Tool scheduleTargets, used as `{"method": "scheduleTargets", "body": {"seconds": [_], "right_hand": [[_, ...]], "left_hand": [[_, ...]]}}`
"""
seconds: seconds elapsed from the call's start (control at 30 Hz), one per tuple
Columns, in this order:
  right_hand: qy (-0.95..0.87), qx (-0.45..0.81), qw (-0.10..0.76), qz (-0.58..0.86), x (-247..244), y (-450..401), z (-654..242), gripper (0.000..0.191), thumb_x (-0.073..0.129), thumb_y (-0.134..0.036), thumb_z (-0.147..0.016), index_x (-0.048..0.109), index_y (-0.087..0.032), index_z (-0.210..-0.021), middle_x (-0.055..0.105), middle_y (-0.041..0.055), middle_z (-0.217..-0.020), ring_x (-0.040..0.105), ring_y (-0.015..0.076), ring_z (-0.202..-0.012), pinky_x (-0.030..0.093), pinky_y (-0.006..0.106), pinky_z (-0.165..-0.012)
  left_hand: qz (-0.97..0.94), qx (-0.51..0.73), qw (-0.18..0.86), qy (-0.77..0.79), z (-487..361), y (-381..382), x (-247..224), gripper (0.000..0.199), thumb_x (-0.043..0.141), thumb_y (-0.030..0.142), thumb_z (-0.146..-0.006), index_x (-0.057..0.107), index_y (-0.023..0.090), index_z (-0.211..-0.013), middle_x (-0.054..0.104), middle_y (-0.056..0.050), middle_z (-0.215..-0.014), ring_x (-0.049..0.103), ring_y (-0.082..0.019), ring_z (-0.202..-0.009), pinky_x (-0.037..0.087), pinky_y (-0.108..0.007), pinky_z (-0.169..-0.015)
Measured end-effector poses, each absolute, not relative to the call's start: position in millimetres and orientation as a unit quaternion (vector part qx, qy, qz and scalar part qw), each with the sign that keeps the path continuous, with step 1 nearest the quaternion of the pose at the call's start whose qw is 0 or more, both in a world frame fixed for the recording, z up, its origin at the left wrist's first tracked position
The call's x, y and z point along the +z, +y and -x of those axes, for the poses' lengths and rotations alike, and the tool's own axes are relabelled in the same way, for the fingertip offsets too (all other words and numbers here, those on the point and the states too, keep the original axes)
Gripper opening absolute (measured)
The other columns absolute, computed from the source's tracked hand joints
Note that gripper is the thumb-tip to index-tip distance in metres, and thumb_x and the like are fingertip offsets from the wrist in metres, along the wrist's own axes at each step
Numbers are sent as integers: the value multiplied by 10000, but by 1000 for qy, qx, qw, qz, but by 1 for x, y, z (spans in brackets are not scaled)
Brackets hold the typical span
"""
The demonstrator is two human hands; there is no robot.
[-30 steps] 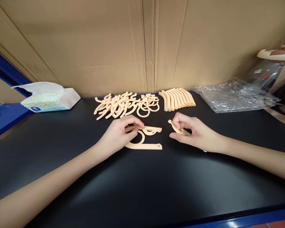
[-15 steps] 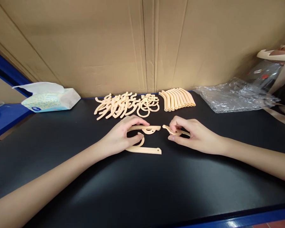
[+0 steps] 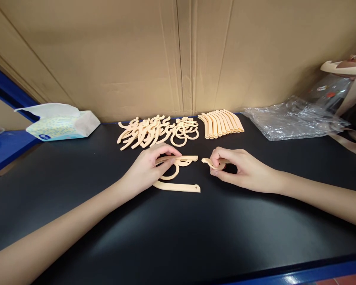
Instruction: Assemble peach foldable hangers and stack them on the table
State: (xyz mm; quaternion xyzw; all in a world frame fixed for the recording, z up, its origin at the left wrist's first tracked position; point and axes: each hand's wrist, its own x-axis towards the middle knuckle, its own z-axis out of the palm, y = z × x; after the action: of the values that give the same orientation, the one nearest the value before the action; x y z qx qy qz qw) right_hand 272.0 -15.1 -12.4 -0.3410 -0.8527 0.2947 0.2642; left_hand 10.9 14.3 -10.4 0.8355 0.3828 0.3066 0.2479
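Note:
My left hand (image 3: 148, 164) pinches a long beige plastic strip (image 3: 190, 158) between thumb and fingers; a curved beige piece with a small hole (image 3: 184, 162) shows along its lower edge. Below that hand lie a beige ring-shaped piece (image 3: 174, 174) and a second long strip with a hole at its end (image 3: 179, 187), whose left end is partly hidden. To the right, my right hand (image 3: 233, 164) is closed on a small curved beige plastic piece (image 3: 208, 162) with a knobbed tip pointing left. Fingers cover much of it. A narrow gap separates the two held parts.
Behind the hands, a loose pile of curved beige pieces (image 3: 148, 132) lies beside a neat row of beige strips (image 3: 221, 124). A tissue pack (image 3: 62, 124) stands at the left, a clear plastic bag (image 3: 293, 120) at the right. Cardboard (image 3: 112, 59) walls the black table's (image 3: 178, 237) back.
My left thumb has risen from beside the ring-shaped piece to press against the upper strip, leaving more of the ring exposed. My right hand has shifted its small piece slightly.

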Motion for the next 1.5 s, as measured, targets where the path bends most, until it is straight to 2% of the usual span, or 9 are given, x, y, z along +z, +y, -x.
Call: {"method": "scheduleTargets", "body": {"seconds": [0.2, 0.33, 0.53, 0.63, 0.77, 0.93, 1.17, 1.3, 1.5], "right_hand": [[-854, 290, 270, 337, -13, -14, -272, 154, 535, -123, -865, 438, -212, -785, 547, -23, -789, 500, 98, -675, 425, 230, -645], [-856, 290, 275, 329, -14, -13, -273, 128, 532, -116, -870, 472, -209, -806, 578, -16, -826, 518, 99, -697, 431, 233, -666], [-851, 289, 272, 345, -15, -14, -273, 111, 528, -210, -912, 448, -218, -835, 553, -28, -765, 487, 103, -646, 420, 236, -623], [-844, 287, 272, 363, -15, -15, -274, 94, 509, -267, -935, 426, -228, -912, 556, -31, -756, 488, 109, -636, 406, 234, -593], [-834, 294, 286, 368, -14, -16, -275, 98, 481, -305, -958, 429, -228, -989, 640, -9, -797, 581, 129, -711, 448, 251, -655], [-826, 299, 309, 363, -14, -19, -274, 127, 525, -324, -937, 456, -217, -937, 685, 2, -764, 615, 127, -660, 457, 233, -600], [-824, 282, 332, 362, -15, -19, -272, 179, 582, -345, -915, 585, -174, -862, 666, -12, -677, 571, 84, -528, 434, 192, -515], [-866, 218, 299, 336, -15, -19, -274, 209, 524, -331, -957, 649, -166, -935, 665, 1, -717, 585, 91, -585, 428, 198, -559], [-900, 141, 283, 301, -16, -19, -275, 260, 413, -310, -1010, 632, -170, -1006, 660, 15, -784, 598, 100, -658, 427, 199, -612]], "left_hand": [[-912, 254, 126, 295, -13, -3, -3, 173, 608, 307, -882, 636, 210, -1022, 620, -56, -1119, 564, -203, -1045, 440, -367, -943], [-949, 178, 114, 233, -14, -9, -3, 325, 698, 363, -807, 628, 230, -1095, 583, -67, -1226, 531, -225, -1102, 435, -368, -961], [-950, 165, 141, 224, -11, -4, -7, 253, 568, 248, -920, 643, 267, -1161, 493, -36, -1409, 458, -211, -1277, 374, -376, -1089], [-948, 174, 147, 224, -12, -4, -9, 237, 536, 237, -947, 635, 266, -1161, 510, -30, -1390, 464, -191, -1284, 337, -379, -1128], [-940, 190, 151, 242, -16, -9, -10, 189, 508, 242, -967, 599, 217, -1130, 566, -64, -1290, 475, -172, -1256, 425, -311, -1041], [-952, 172, 109, 227, -21, -14, -9, 185, 457, 230, -986, 591, 207, -1113, 557, -83, -1264, 477, -197, -1235, 449, -347, -1008], [-941, 171, 112, 268, -22, -18, -8, 229, 418, 267, -1001, 559, 171, -848, 511, -84, -1333, 465, -202, -1247, 445, -365, -1029], [-935, 166, 123, 289, -26, -23, -7, 253, 405, 293, -1006, 561, 174, -846, 487, -79, -1363, 454, -209, -1267, 444, -375, -1037], [-935, 181, 124, 277, -31, -26, -7, 228, 392, 288, -1012, 578, 164, -968, 487, -93, -1355, 466, -206, -1241, 428, -377, -1057]]}}
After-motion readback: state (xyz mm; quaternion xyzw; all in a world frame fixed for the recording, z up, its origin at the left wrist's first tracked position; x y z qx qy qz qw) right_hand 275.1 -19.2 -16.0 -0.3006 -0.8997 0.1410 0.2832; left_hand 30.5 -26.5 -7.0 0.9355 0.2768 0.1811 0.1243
